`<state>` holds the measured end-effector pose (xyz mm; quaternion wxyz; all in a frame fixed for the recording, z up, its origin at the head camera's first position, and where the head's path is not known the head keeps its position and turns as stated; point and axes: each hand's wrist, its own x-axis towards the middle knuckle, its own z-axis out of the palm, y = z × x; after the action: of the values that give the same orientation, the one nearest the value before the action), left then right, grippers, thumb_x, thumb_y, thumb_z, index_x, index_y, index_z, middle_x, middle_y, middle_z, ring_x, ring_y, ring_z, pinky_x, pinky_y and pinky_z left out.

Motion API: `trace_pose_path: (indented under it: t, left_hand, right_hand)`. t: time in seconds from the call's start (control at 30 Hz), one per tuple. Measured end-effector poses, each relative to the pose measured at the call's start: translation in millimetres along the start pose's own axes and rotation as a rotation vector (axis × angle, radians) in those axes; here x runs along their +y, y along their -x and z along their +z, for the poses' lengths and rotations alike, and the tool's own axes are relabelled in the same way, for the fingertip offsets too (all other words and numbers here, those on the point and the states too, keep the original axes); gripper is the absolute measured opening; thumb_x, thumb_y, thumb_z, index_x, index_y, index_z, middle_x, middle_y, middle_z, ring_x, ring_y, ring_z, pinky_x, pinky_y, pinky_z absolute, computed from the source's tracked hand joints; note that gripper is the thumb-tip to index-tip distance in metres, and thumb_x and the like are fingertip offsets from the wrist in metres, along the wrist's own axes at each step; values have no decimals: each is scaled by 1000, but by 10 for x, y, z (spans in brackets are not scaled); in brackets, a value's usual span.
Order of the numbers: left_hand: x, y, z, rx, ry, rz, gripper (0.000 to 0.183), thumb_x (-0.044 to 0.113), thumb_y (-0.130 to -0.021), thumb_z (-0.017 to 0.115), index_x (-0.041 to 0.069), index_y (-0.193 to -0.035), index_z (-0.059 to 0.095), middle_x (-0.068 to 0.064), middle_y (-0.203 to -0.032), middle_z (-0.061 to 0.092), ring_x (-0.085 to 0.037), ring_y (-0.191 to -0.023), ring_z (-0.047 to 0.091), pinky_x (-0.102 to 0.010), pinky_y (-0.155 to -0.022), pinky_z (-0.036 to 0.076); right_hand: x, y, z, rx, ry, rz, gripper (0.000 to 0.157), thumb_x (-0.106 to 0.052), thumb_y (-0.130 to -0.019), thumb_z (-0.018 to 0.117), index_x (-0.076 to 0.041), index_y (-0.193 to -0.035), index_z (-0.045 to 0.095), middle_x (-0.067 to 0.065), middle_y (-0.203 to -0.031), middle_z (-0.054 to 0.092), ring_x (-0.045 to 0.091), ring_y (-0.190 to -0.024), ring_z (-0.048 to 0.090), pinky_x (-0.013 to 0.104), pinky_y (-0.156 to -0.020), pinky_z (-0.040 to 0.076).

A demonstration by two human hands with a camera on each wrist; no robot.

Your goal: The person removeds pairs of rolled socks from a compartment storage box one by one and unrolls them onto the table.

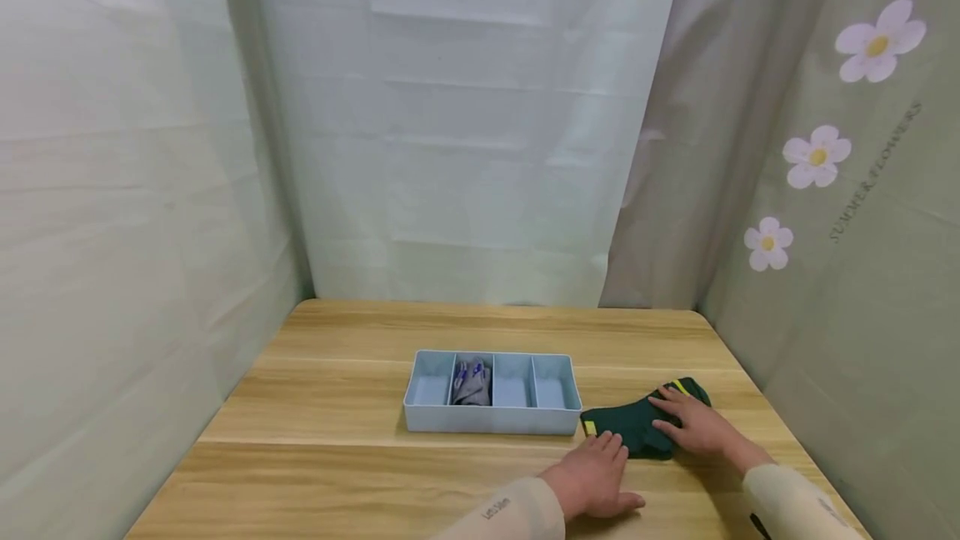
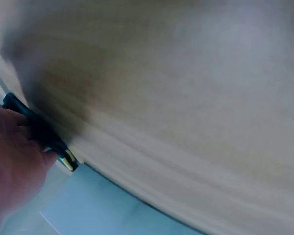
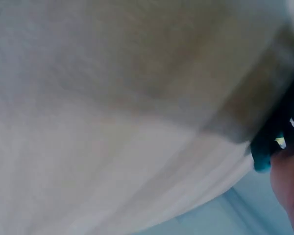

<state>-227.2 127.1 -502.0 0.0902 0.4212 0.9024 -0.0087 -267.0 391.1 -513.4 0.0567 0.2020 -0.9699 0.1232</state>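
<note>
A dark green sock (image 1: 633, 427) with yellow bands lies stretched out on the wooden table, just right of the light blue divided box (image 1: 491, 420). Fairly straight fingers of my left hand (image 1: 592, 473) touch the sock's near left part, the thumb apart on the table side. Over the sock's far right end rests my right hand (image 1: 697, 426), its fingers spread across the cloth. The left wrist view shows the sock (image 2: 36, 128) beside my left hand (image 2: 14, 166). At the right wrist view's edge, my right hand (image 3: 289, 176) partly hides the dark cloth (image 3: 272, 134).
Rolled grey socks (image 1: 472, 383) with blue marks sit in the box's second compartment from the left. Pale curtains (image 1: 480, 148) surround the wooden table (image 1: 315, 473) at the back and both sides; the right curtain bears white flowers (image 1: 816, 157).
</note>
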Motion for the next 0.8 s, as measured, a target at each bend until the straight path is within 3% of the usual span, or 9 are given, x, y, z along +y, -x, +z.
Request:
trace_pose_path:
  t: [0.13,0.27,0.43,0.57,0.8]
  left_hand:
    - [-2,-23,-41,-3,7,-108,70,67,-97,38,21,-149,45,7,-156,33,-9,-144,27,-29,-115,26]
    - [11,-81,-78,-6,-24,-210,70,67,-97,39,20,-149,47,5,-156,34,-10,-144,28,-28,-115,26]
    - [28,-133,-71,9,-43,-267,72,66,-97,41,18,-149,46,2,-157,34,-13,-145,28,-28,-115,26]
    - [13,-158,-38,40,-33,-259,71,63,-98,44,18,-152,40,1,-158,30,-14,-146,26,-30,-115,27]
    - [36,-209,0,91,42,-120,71,60,-98,48,22,-156,32,1,-159,30,-14,-146,26,-31,-114,29]
  right_hand:
    - [-32,36,46,-58,-39,61,60,-45,-97,60,0,-138,57,32,-145,43,54,-129,42,67,-98,38]
    - [-76,30,93,-23,-30,96,62,-45,-96,61,-1,-139,55,33,-145,42,54,-129,43,66,-97,39]
    - [-167,-6,170,17,15,154,63,-46,-98,58,2,-139,54,35,-144,42,54,-130,41,64,-100,38]
    - [-228,-12,193,24,34,187,62,-44,-98,58,4,-139,54,37,-143,41,54,-130,41,64,-101,37]
    - [-291,8,167,-2,56,278,63,-44,-98,58,4,-139,53,38,-143,40,54,-131,39,65,-101,36]
